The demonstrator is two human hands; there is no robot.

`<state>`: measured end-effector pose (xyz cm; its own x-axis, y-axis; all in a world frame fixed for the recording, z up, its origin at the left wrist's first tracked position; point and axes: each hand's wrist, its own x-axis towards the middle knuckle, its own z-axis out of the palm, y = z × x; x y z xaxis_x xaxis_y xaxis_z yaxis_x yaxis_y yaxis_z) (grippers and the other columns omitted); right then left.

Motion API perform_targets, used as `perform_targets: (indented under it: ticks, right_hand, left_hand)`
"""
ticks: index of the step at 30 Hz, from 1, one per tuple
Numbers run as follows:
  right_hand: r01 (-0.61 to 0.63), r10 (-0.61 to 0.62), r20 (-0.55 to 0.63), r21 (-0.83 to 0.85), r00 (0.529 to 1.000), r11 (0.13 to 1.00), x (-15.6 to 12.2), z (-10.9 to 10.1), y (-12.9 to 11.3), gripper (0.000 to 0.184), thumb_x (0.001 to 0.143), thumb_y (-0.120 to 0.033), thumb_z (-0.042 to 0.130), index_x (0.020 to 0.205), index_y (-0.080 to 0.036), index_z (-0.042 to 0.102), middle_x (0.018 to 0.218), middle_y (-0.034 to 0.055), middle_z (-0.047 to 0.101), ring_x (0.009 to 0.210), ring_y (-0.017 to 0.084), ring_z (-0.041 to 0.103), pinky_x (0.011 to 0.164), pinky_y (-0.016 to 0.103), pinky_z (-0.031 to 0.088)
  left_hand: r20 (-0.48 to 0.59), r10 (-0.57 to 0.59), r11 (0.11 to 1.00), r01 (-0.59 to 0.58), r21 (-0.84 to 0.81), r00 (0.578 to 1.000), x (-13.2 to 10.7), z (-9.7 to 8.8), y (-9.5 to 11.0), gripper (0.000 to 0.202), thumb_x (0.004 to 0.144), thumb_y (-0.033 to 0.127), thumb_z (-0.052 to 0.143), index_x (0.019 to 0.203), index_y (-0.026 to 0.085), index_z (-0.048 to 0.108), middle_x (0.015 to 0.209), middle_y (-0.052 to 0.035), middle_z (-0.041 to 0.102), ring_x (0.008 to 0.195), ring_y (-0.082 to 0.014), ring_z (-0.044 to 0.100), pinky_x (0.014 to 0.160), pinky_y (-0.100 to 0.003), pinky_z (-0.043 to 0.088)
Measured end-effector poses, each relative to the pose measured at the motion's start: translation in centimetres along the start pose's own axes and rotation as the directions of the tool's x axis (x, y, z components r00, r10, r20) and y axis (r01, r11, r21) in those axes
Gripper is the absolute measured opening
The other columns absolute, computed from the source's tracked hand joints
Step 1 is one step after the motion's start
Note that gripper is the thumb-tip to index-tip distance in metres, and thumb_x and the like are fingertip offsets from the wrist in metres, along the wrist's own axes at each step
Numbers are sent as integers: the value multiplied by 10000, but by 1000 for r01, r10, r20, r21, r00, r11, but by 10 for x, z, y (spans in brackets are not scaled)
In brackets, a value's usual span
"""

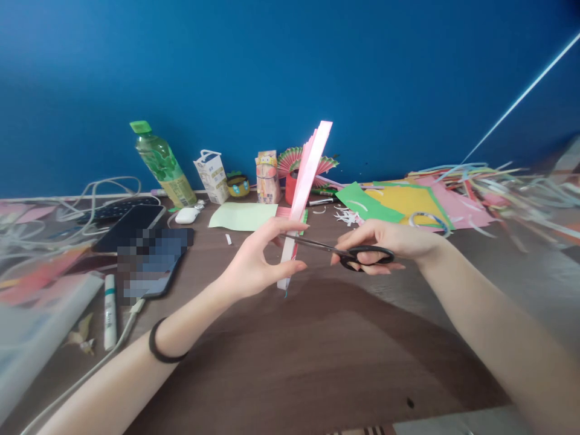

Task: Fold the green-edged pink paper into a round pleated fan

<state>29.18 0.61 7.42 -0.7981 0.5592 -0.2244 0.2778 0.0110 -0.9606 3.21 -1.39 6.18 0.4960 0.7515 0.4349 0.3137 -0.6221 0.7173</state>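
My left hand [258, 254] grips a pleated strip of pink paper [308, 175], folded into a narrow stack and tilted with its top to the right. In my right hand [371, 241] is a pair of black-handled scissors [328, 247], fingers through the loops. The blades reach left to the lower part of the folded paper, close to my left fingers; whether they bite into it I cannot tell. Behind the paper, a pink and green pleated paper fan [290, 160] stands in a red holder, partly hidden.
A green-capped bottle [163, 166], small cartons [212, 175] and a pale green sheet [244, 216] line the back. Coloured paper sheets [408, 202] and loose strips lie to the right. Phones [174, 266], cables, a marker [110, 311] and a white earbud case [186, 215] are at left.
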Motion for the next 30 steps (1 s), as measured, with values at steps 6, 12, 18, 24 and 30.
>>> perform_targets:
  ticks: [6,12,18,24,30]
  right_hand:
    - [13,-13,2,2,1000,1000,0,-2,4,503,749,-471,617,1071,-85,602,730,8,483,402,-7,393,276,114,225]
    - [-18,18,12,12,1000,1000,1,-4,5,506,735,-471,632,1065,-89,606,708,-2,463,406,-5,375,296,121,214]
    - [-37,37,-6,32,999,999,0,-1,-1,488,727,-477,635,1037,-101,615,689,-3,473,399,2,395,280,115,207]
    - [-13,12,16,46,1000,999,3,2,-2,464,740,-457,628,1026,-92,608,692,-1,486,400,5,409,272,115,212]
    - [8,-9,25,37,1000,999,6,4,-2,456,749,-449,622,1023,-85,603,691,-1,486,400,6,405,263,115,205]
  left_hand:
    - [4,-20,1000,20,-11,1000,0,0,0,415,705,260,676,1096,223,543,1130,-51,573,1027,-196,554,834,-295,467]
    - [13,-43,998,43,-50,999,0,1,2,409,704,264,673,1093,234,551,1132,-48,567,1023,-203,554,796,-284,481]
    - [37,-113,988,116,-98,993,0,1,1,476,709,330,664,1155,256,515,1152,-58,550,904,-184,581,668,-262,503]
    - [74,-101,995,101,8,992,-1,1,4,481,708,313,664,1163,277,512,1173,-44,528,945,-179,554,630,-225,483]
    - [100,-87,996,85,23,991,-1,2,6,497,697,330,678,1160,272,510,1179,-46,525,994,-194,533,629,-227,482]
